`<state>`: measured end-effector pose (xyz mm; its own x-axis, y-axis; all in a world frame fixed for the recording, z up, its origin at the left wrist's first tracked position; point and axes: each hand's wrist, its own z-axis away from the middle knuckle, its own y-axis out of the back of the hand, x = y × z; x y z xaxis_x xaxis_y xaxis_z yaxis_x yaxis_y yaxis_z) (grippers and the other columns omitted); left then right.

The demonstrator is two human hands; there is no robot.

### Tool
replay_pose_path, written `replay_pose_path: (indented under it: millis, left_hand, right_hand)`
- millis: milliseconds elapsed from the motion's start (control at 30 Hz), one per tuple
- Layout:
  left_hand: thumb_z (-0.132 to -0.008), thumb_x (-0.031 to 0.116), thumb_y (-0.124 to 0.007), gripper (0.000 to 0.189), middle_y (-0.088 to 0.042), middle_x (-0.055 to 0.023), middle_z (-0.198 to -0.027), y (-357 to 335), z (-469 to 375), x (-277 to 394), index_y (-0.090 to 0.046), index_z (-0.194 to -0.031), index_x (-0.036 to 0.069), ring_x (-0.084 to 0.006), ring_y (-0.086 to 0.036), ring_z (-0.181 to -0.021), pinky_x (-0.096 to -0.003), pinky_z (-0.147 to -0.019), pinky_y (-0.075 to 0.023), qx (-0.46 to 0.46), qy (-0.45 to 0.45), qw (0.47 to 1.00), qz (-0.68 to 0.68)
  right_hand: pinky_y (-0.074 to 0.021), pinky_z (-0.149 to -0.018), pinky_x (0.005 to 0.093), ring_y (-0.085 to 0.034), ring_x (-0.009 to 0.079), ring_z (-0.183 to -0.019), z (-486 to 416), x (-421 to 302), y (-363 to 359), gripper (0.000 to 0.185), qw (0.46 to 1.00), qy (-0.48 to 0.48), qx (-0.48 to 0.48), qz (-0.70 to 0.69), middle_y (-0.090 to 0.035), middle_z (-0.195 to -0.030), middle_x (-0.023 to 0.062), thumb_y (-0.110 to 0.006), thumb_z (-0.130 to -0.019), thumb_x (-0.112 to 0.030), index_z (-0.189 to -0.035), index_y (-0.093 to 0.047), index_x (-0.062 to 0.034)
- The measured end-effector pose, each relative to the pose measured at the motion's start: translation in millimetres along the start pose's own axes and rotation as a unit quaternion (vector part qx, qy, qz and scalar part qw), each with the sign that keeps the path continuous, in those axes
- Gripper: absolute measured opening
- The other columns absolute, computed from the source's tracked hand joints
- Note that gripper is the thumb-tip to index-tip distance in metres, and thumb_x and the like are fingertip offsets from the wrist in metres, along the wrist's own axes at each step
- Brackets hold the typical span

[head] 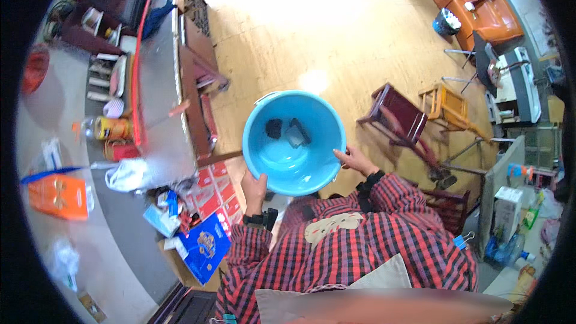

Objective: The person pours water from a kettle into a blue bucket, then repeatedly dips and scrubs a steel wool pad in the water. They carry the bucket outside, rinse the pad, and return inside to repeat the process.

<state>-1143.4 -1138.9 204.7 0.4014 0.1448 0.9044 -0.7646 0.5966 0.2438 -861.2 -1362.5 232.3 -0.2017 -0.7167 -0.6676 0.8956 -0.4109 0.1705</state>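
Observation:
A light blue plastic bucket is held up in front of my body, its mouth facing me. My left hand grips its rim at the lower left, thumb over the edge. On the right side of the rim, my right hand has hold of it, fingers partly hidden by the wall. Inside the bucket lie a round black object and, beside it, a dark and pale block-like object; neither can be named surely.
On the left stands a long counter with a red edge strip. Dark wooden stool and yellow wooden stool are at the right. A blue cardboard box is at lower left. An orange sofa and a waste bin stand farther off.

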Motion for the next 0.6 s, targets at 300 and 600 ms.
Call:
replay_pose_path:
  millis: [300,600]
  left_hand:
    - [-0.09,0.018,-0.061,0.049,-0.069,-0.0162,-0.102,-157.8,-263.8,166.3,-0.049,-0.136,0.005,-0.0267,-0.07,-0.088,-0.0354,-0.067,-0.056,-0.248,0.021,0.969,0.013]
    - [-0.095,0.017,-0.063,0.04,-0.063,-0.0117,-0.111,-130.7,-497.6,200.8,-0.052,-0.129,0.0,-0.0165,-0.067,-0.085,-0.0264,-0.064,-0.0555,-0.121,0.137,0.983,-0.02]
  right_hand:
    - [-0.0515,-0.086,0.0343,-0.064,0.0206,-0.096,-106.3,-80.3,148.6,0.04,0.939,0.057,0.31,-0.136,-0.066,-0.111,0.0116,-0.06,-0.089,-0.012,-0.125,-0.056,0.006]
    - [-0.052,-0.07,0.0415,-0.069,0.028,-0.079,-342.3,-175.2,355.8,0.027,0.876,-0.045,0.462,-0.133,-0.071,-0.088,0.0174,-0.062,-0.08,-0.016,-0.101,-0.066,0.0012]
